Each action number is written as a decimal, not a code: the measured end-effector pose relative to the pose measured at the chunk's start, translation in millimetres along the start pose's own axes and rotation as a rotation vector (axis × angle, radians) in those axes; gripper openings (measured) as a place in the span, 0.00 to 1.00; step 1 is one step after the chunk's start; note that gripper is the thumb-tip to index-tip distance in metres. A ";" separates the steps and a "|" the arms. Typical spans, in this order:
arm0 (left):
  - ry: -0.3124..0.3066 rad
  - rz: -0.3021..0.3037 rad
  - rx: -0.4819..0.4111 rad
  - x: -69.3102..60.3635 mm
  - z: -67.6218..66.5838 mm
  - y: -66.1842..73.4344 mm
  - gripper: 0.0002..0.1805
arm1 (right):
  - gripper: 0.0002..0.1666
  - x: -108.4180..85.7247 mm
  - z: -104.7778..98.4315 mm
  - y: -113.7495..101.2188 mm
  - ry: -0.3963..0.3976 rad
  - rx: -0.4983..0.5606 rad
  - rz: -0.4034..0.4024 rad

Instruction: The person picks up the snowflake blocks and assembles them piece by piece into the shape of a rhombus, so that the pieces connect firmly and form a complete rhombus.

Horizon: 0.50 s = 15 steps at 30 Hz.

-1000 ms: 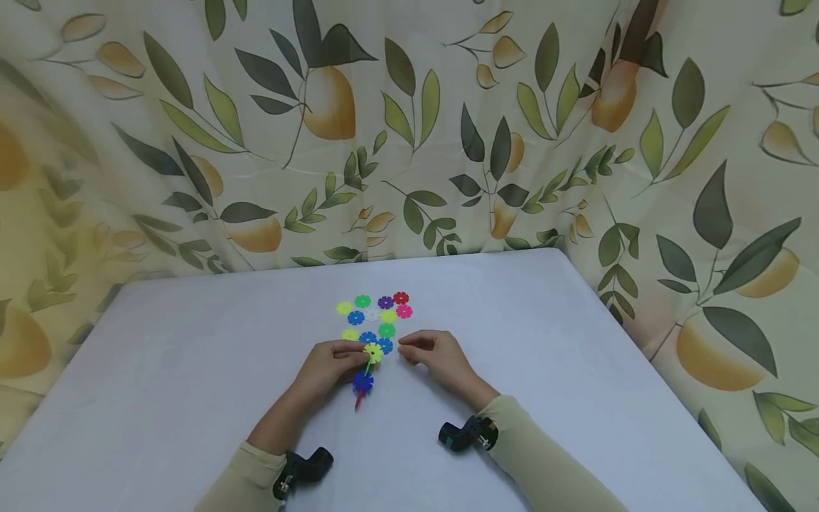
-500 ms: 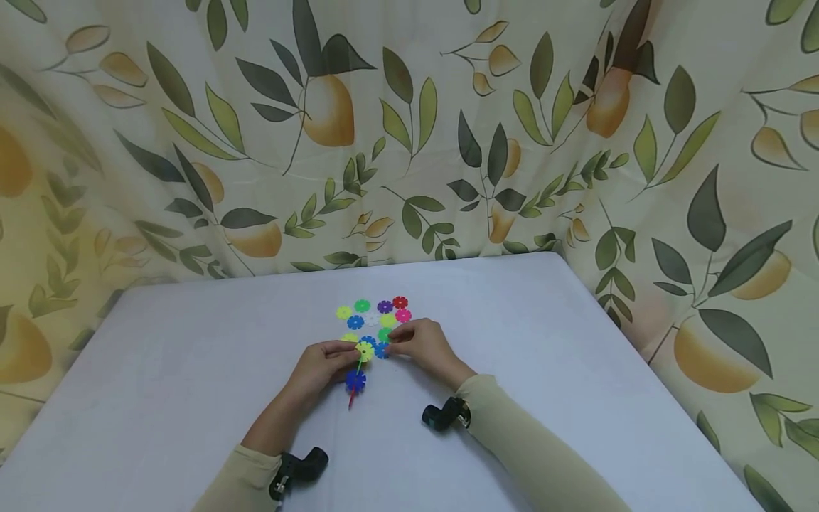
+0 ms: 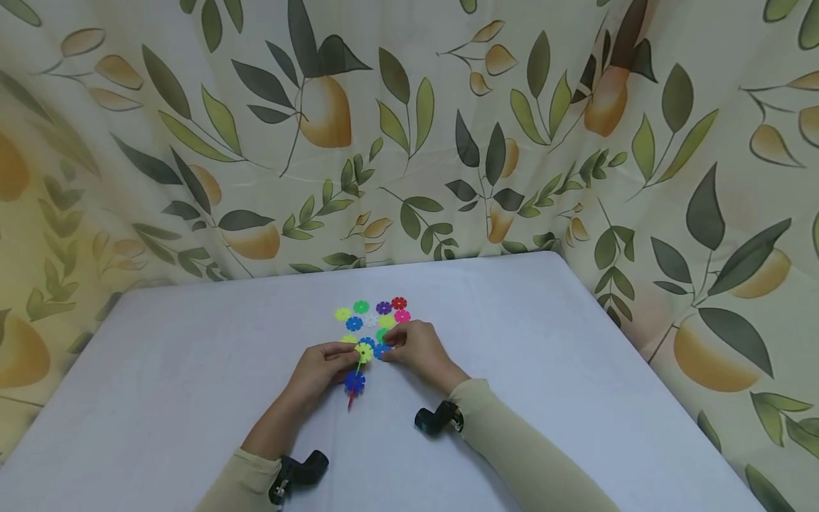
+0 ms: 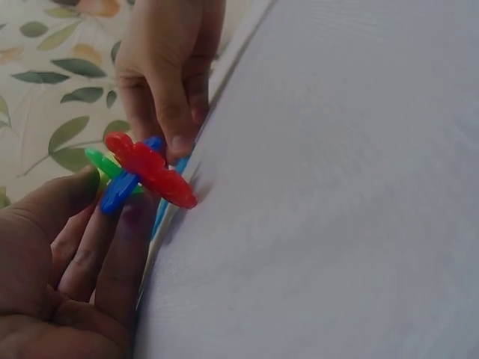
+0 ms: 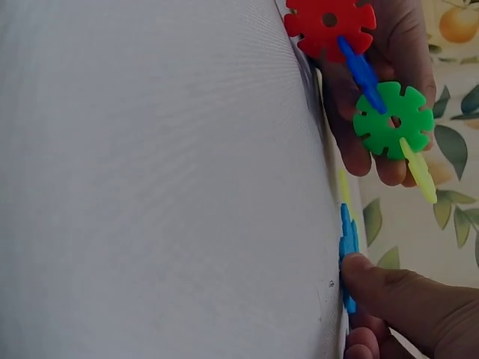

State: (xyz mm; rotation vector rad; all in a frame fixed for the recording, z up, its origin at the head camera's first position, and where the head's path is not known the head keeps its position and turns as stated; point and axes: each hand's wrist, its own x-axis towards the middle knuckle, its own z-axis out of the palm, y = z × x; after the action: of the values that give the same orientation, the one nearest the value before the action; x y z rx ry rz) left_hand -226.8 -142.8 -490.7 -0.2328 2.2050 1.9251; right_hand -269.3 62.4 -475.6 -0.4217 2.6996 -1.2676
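Note:
My left hand (image 3: 320, 370) pinches a chain of flower-shaped, notched plastic discs over the table. In the right wrist view the chain shows a red disc (image 5: 329, 22), a blue disc (image 5: 362, 75), a green disc (image 5: 394, 120) and a yellow disc (image 5: 419, 172), slotted into each other at angles. Just to the right, my right hand (image 3: 422, 352) is down at the loose discs, thumb and fingers on a light blue disc (image 5: 348, 258) at the tabletop. Part of that light blue disc (image 3: 381, 351) is hidden by the fingers in the head view.
Loose discs lie beyond the hands on the white-covered table (image 3: 544, 427), among them a purple disc (image 3: 384, 307), a red disc (image 3: 399, 303) and a pink disc (image 3: 402, 316). A patterned curtain (image 3: 409, 171) hangs behind the table.
My right hand has moved left and come down onto the light blue disc, its fingers closing on it. My left hand, still holding the chain, has shifted slightly left.

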 end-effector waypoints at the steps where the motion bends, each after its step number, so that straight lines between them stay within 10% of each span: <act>1: 0.002 0.001 0.003 0.0 0.2 0.0 0.17 | 0.17 -0.3 -0.1 -0.2 -0.003 0.002 -0.003; 15: 0.010 0.016 0.028 0.5 1.8 -0.8 0.16 | 0.14 -4.7 1.5 9.1 -0.013 0.069 -0.031</act>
State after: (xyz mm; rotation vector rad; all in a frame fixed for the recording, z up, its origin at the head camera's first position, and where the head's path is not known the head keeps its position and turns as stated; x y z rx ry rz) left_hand -227.0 -141.1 -491.9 -0.2222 2.2457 1.9036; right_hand -266.2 68.2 -483.6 -0.4638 2.6396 -1.3576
